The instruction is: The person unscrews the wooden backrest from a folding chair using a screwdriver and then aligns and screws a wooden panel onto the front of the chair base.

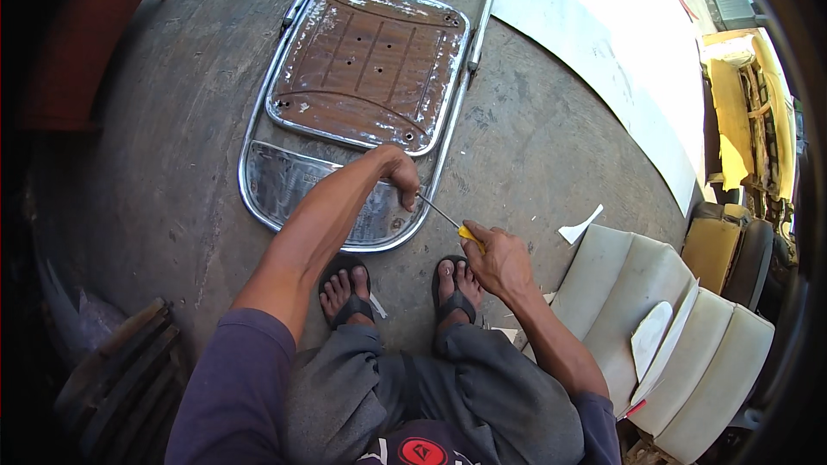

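Observation:
A folding chair with a chromed tube frame [252, 125] lies flat on the floor in front of my feet. Its bare seat panel [366, 60] is rusty brown with flakes of white, and the grey metal backrest [289, 181] is at the near end. My left hand [398, 174] is bent down over the right part of the backrest, fingers curled; whatever they grip is hidden. In my right hand [500, 263] is a screwdriver [441, 213] with a yellow handle, its thin shaft slanting up and left to my left fingers. The screwdriver's tip is hard to make out there.
Pale padded cushions [603, 280] lie at the right, near a scrap of white material [581, 224]. A large white sheet [594, 43] covers the floor at the upper right. Wooden slats [129, 362] stand at lower left, a reddish-brown piece of furniture [82, 43] at upper left.

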{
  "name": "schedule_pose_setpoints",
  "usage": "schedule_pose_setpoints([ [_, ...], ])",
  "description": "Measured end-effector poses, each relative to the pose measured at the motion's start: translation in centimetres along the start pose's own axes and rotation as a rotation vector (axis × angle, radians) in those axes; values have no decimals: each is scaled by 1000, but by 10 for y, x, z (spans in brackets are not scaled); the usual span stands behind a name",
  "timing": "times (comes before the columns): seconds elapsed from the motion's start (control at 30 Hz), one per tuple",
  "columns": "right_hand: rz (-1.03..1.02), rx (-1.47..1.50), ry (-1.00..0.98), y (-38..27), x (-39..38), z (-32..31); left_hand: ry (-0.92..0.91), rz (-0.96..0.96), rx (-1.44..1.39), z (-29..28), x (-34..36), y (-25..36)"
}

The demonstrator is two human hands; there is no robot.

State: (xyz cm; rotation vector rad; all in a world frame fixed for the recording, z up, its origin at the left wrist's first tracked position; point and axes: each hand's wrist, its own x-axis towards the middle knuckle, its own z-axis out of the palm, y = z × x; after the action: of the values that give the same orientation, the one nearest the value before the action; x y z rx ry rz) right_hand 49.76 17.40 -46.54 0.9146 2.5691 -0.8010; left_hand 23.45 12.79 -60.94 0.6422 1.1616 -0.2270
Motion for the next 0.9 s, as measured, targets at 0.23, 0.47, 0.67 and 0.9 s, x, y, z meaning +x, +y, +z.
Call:
schedule_pose_setpoints([
  [0.23, 14, 13, -43, -1, 1, -2, 40, -9, 54, 2, -4, -1],
  [0.47, 195, 164, -205, 6, 17, -22, 54, -51, 67, 3, -5, 5],
  [0.67, 208, 152, -233, 5, 21, -21, -24, -46, 63, 1, -3, 1],
  [0.9, 420, 350, -525, 0, 40, -44, 16, -59, 93, 1, 2, 2],
])
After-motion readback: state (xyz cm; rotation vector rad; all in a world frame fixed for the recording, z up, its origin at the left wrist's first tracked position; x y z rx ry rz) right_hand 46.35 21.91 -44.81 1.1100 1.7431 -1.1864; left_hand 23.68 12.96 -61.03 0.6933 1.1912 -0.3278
